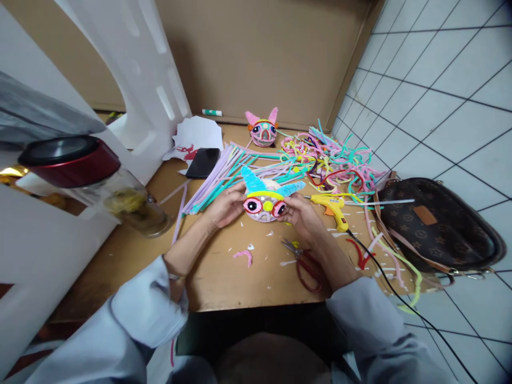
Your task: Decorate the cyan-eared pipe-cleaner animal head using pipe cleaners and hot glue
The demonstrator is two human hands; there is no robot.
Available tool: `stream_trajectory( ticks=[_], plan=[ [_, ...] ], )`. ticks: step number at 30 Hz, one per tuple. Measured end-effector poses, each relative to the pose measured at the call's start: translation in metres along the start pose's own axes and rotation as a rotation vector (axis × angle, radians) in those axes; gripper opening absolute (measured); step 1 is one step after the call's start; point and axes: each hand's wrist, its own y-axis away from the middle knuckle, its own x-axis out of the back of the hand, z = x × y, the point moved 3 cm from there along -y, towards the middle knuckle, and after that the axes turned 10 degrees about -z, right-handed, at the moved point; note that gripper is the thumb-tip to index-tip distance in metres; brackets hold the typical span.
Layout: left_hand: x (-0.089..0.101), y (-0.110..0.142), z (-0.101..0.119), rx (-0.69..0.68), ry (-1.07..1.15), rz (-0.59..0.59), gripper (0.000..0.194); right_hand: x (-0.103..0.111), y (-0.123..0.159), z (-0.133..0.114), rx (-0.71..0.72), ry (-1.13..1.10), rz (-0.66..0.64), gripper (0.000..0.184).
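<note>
Between my two hands is an animal head craft [264, 205] with blue fuzzy ears, a yellow brow band, red-rimmed eyes and a yellow nose. My left hand [229, 205] grips its left side, and my right hand [303, 214] grips its right side near the eye. Below it on the table lie red-handled scissors [309, 271] and a short curved pink pipe cleaner piece [245, 257]. A yellow glue gun [335, 209] rests just right of my right hand. Behind stands a similar head with pink ears [263, 131].
Straight pipe cleaners [216, 178] lie behind my left hand, and a tangled heap [328, 160] spreads at the back right. A black phone [203, 163] rests by white paper [199, 134]. A glass bottle with a red lid [136, 200] stands left; a brown patterned bag [436, 224] sits right.
</note>
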Motion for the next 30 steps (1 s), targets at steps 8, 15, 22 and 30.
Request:
stream_trajectory(
  ticks=[8,15,22,30],
  plan=[
    [-0.0010,-0.0011,-0.0020,-0.015,-0.011,-0.009,0.050,0.0019,-0.0007,0.0016,0.018,0.026,0.038,0.034],
    [-0.0035,0.0001,-0.0034,-0.038,-0.017,-0.033,0.054,0.0022,-0.0005,0.0010,0.047,0.028,0.049,0.039],
    [-0.0056,0.0009,-0.0030,-0.048,-0.020,-0.040,0.047,0.0022,-0.0011,0.0013,0.048,0.038,0.068,0.034],
    [-0.0029,-0.0001,-0.0018,-0.031,-0.027,-0.019,0.053,-0.0011,0.0013,-0.0001,0.050,0.026,0.043,0.036]
  ],
)
